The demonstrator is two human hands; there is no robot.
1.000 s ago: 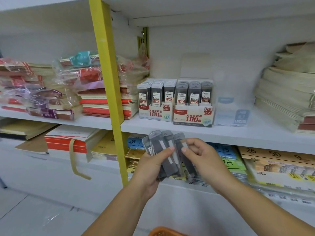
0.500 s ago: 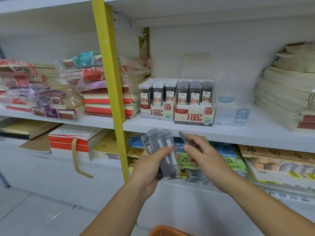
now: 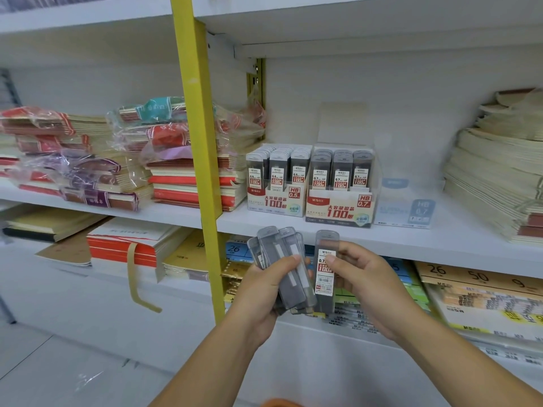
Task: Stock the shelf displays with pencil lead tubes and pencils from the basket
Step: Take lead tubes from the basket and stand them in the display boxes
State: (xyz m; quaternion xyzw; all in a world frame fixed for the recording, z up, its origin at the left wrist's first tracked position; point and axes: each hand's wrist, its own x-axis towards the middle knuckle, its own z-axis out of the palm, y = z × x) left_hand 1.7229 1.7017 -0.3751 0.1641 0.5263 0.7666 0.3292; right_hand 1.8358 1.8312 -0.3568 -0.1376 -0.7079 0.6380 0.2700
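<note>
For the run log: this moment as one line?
left hand: grips fan of lead tubes | right hand: holds single 0.7 tube | 0.7 display box: on shelf

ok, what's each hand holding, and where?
Left hand grips a fan of lead tubes around their lower halves; right hand pinches a single tube by its middle.

Brightness: was bright, even, cool white over the shelf (image 3: 411,239) behind both hands.
Shadows: lay soft under the board above the left hand (image 3: 258,292).
Glare: glinted on plastic wrap (image 3: 129,136) left of it.
Sharpness: the lead tube (image 3: 325,271) label in the right hand (image 3: 367,286) was crisp, and the left hand's lead tubes (image 3: 282,259) were clear. Stock far right was smeared.
Distortion: the yellow post (image 3: 199,142) leaned.
</note>
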